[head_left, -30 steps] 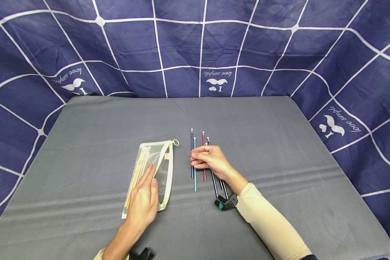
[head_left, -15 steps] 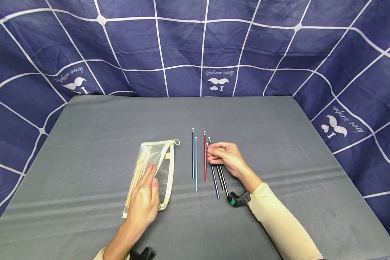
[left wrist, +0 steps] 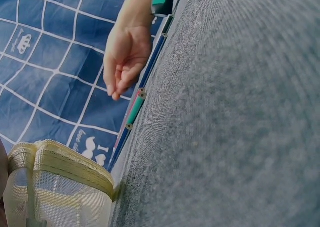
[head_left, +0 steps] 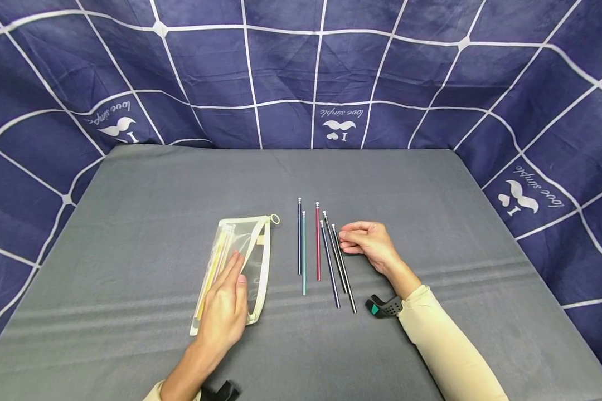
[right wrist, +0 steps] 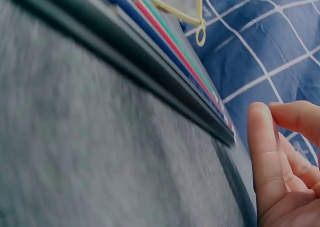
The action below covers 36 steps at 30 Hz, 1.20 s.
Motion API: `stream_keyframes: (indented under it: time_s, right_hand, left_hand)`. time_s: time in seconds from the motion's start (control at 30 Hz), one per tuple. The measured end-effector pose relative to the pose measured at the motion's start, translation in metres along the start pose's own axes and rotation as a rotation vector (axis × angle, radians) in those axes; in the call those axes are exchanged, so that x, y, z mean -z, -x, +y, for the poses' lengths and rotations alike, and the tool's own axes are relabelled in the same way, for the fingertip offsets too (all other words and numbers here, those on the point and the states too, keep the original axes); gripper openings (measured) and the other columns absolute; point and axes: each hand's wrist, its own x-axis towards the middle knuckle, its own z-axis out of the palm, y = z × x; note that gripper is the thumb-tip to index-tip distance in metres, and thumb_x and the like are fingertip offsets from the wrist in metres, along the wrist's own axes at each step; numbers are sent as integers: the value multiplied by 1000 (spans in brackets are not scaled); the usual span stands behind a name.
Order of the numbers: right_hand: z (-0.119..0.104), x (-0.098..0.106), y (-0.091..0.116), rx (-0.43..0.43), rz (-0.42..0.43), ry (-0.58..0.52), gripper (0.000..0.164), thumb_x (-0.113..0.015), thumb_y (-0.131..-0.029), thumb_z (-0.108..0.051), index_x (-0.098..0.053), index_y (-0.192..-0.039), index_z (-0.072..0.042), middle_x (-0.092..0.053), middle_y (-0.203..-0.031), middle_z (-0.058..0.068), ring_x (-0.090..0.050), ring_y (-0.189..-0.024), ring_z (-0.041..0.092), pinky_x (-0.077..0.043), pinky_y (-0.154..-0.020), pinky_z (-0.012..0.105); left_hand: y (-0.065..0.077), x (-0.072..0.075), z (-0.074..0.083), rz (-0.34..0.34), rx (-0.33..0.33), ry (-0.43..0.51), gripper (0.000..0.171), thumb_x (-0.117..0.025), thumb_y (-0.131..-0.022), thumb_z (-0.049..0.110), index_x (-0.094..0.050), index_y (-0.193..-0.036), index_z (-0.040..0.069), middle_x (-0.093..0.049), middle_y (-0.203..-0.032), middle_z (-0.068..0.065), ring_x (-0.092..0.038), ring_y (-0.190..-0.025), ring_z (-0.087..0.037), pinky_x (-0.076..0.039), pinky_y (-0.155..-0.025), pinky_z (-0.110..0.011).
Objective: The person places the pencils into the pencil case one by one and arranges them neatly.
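- Left hand (head_left: 226, 309): fingers straight, laid over a clear cream-edged pouch (head_left: 264, 273).
- Pouch: on the grey tabletop (head_left: 416, 200), left of the pencils; slim yellow items (head_left: 214, 267) inside.
- Right hand (head_left: 370, 245): fingers loosely bent, thumb and index tips together, holding nothing; just beside the upper part of the rightmost black pencil (head_left: 344, 270).
- Six pencils, lengthwise: dark blue (head_left: 299, 239), teal (head_left: 304, 256), red (head_left: 318, 245), blue (head_left: 330, 264), two black.
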Motion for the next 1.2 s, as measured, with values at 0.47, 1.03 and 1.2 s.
stream_keyframes:
  time_s: [0.47,1.03,1.2]
  right_hand:
    - [0,9,1,-121,-29,357,26,-79,-80,1,-64,-95,15,-71,-71,11,-68,-56,12,-59,-55,26]
    - [-6,3,7,-138,-53,477,20,-80,-78,0,-66,-88,10,-69,-66,8,-65,-52,11,-59,-52,26]
    - [-6,3,7,-131,-59,507,17,-78,-78,1,-66,-85,8,-66,-61,6,-63,-51,10,-58,-50,25]
  left_hand:
    - [0,0,0,-2,-4,-2,36,-51,-94,-6,-57,-129,-14,-56,-135,-28,-53,-125,-41,-40,-103,-53]
    - [1,1,0,-2,-6,1,35,-48,-97,-2,-56,-129,-15,-55,-135,-28,-53,-125,-42,-38,-106,-50]
    - [1,1,1,-3,-6,0,35,-49,-97,-3,-56,-129,-15,-55,-135,-28,-53,-125,-42,-38,-105,-51]
